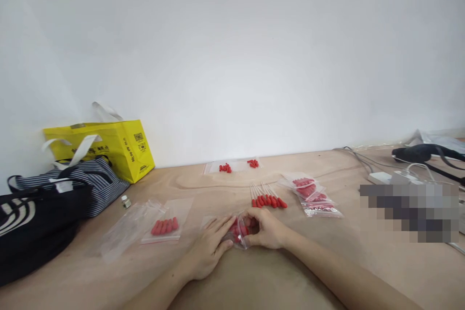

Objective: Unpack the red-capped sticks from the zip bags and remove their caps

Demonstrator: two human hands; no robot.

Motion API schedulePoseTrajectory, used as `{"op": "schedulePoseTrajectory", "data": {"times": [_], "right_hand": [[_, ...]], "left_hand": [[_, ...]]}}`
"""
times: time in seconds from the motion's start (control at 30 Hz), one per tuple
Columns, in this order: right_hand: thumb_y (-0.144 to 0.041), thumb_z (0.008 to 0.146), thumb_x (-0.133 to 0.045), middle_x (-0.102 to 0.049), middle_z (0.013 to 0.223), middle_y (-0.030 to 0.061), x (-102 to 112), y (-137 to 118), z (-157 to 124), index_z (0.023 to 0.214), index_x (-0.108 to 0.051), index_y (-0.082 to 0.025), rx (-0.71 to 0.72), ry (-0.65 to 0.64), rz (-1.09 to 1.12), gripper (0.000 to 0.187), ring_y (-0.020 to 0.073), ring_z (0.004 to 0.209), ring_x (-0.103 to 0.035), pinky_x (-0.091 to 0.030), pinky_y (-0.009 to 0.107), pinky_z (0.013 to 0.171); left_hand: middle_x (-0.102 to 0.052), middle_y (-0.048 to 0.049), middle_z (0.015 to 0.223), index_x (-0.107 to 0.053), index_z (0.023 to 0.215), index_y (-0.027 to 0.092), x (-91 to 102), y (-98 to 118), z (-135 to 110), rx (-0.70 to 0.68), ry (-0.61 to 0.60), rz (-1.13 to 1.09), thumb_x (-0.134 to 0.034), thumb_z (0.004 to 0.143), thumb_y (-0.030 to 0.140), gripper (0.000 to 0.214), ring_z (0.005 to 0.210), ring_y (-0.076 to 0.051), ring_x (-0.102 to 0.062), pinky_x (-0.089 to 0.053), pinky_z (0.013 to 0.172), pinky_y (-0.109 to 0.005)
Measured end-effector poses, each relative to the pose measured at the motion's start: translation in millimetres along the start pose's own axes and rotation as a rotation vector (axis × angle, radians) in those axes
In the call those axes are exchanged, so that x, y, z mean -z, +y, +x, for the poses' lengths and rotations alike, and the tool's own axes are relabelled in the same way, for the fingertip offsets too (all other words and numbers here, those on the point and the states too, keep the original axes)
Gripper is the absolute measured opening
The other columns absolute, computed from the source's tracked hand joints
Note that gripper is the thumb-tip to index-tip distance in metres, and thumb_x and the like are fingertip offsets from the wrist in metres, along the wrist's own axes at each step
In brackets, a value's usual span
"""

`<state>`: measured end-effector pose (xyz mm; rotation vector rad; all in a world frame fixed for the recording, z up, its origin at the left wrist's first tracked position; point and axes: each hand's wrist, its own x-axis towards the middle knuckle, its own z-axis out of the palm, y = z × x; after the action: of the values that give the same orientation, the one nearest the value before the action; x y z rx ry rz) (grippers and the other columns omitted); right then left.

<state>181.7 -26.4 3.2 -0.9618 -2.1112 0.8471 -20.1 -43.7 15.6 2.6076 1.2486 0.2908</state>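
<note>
My left hand lies flat, fingers stretched, on a small clear plastic bag holding red-tipped pieces on the wooden table. My right hand is curled at the bag's mouth, fingers pinching it with red pieces showing between them. Just beyond my hands lies a loose row of red-tipped sticks. A filled bag of red pieces sits to the left beside empty clear bags.
A stack of filled bags lies to the right, and a flat bag with red pieces by the wall. A yellow tote, striped bag and black bag stand at left. Cables and a power strip at right.
</note>
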Motion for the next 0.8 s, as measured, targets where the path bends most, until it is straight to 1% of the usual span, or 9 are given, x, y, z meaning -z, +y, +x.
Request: {"op": "schedulePoseTrajectory", "data": {"times": [0.1, 0.2, 0.3, 0.43, 0.5, 0.57, 0.63, 0.7, 0.8], "right_hand": [[-0.022, 0.053, -0.07, -0.056, 0.068, -0.0046, 0, -2, -1, 0.073, -0.057, -0.019, 0.064, 0.005, -0.117, 0.024, 0.0105, 0.066, -0.048, -0.036, 0.021, 0.062], [-0.024, 0.058, -0.067, -0.058, 0.071, -0.0042, -1, -3, -1, 0.074, -0.059, -0.02, 0.089, 0.034, -0.208, 0.018, 0.0113, 0.069, -0.05, -0.035, 0.023, 0.067], [-0.019, 0.065, -0.059, -0.058, 0.07, -0.0034, 4, 2, -1, 0.075, -0.06, -0.019, 0.081, 0.025, -0.172, 0.01, 0.009, 0.062, -0.049, -0.036, 0.02, 0.06], [-0.016, 0.068, -0.055, -0.055, 0.066, -0.0025, 15, 11, -3, 0.079, -0.059, -0.016, 0.001, -0.007, -0.038, 0.012, 0.0075, 0.055, -0.047, -0.036, 0.017, 0.05], [-0.02, 0.065, -0.061, -0.056, 0.07, -0.0015, 17, 13, -4, 0.083, -0.059, -0.016, 0.005, -0.001, -0.054, 0.019, 0.0094, 0.06, -0.049, -0.038, 0.019, 0.053], [-0.023, 0.061, -0.066, -0.057, 0.075, -0.0004, 16, 11, -6, 0.086, -0.059, -0.018, 0.048, 0.011, -0.115, 0.027, 0.0126, 0.069, -0.051, -0.04, 0.022, 0.062], [-0.022, 0.061, -0.066, -0.058, 0.077, -0.0002, 13, 9, -7, 0.083, -0.059, -0.018, 0.084, 0.03, -0.178, 0.023, 0.0142, 0.074, -0.051, -0.04, 0.025, 0.068], [-0.018, 0.064, -0.062, -0.057, 0.073, -0.0007, 10, 8, -8, 0.077, -0.059, -0.018, 0.089, 0.043, -0.214, 0.013, 0.0133, 0.071, -0.05, -0.039, 0.024, 0.066], [-0.014, 0.063, -0.059, -0.056, 0.072, -0.0007, 15, 12, -10, 0.073, -0.059, -0.018, 0.089, 0.065, -0.196, 0.01, 0.0119, 0.068, -0.051, -0.04, 0.022, 0.063]], "left_hand": [[-0.033, -0.004, 0.136, -0.026, 0.131, 0.023, 0.2, 1, 0, 0.0, -0.001, 0.002, -0.036, 0.086, 0.032, 0.047, 0.123, -0.019, -0.03, -0.024, 0.103, -0.042], [-0.033, -0.0037, 0.135, -0.027, 0.131, 0.023, 1.8, 3, 1, 0.011, -0.022, 0.002, -0.036, 0.086, 0.032, 0.047, 0.123, -0.019, -0.029, -0.023, 0.103, -0.043], [-0.032, -0.0038, 0.136, -0.026, 0.131, 0.024, 4.1, 3, 0, 0.028, -0.038, 0.001, -0.035, 0.086, 0.033, 0.046, 0.124, -0.019, -0.028, -0.023, 0.103, -0.043], [-0.03, -0.0042, 0.137, -0.026, 0.131, 0.023, 7.0, -1, 0, 0.051, -0.04, 0.01, -0.033, 0.087, 0.034, 0.046, 0.125, -0.018, -0.027, -0.022, 0.103, -0.043], [-0.031, -0.004, 0.137, -0.027, 0.131, 0.023, 7.7, -3, -1, 0.057, -0.033, 0.013, -0.033, 0.087, 0.036, 0.047, 0.124, -0.018, -0.027, -0.022, 0.103, -0.042], [-0.031, -0.0037, 0.136, -0.027, 0.131, 0.024, 7.9, -4, -1, 0.056, -0.026, 0.015, -0.032, 0.087, 0.037, 0.047, 0.124, -0.018, -0.028, -0.023, 0.103, -0.042], [-0.032, -0.0032, 0.136, -0.027, 0.131, 0.025, 7.7, -6, -1, 0.052, -0.022, 0.017, -0.031, 0.087, 0.038, 0.046, 0.124, -0.018, -0.028, -0.023, 0.103, -0.042], [-0.032, -0.0029, 0.136, -0.027, 0.131, 0.025, 7.6, -9, -2, 0.055, -0.016, 0.018, -0.031, 0.087, 0.038, 0.046, 0.124, -0.018, -0.029, -0.023, 0.103, -0.042], [-0.032, -0.0023, 0.136, -0.026, 0.131, 0.026, 7.8, -18, -3, 0.074, -0.001, 0.019, -0.032, 0.087, 0.037, 0.046, 0.124, -0.019, -0.029, -0.023, 0.103, -0.043]]}}
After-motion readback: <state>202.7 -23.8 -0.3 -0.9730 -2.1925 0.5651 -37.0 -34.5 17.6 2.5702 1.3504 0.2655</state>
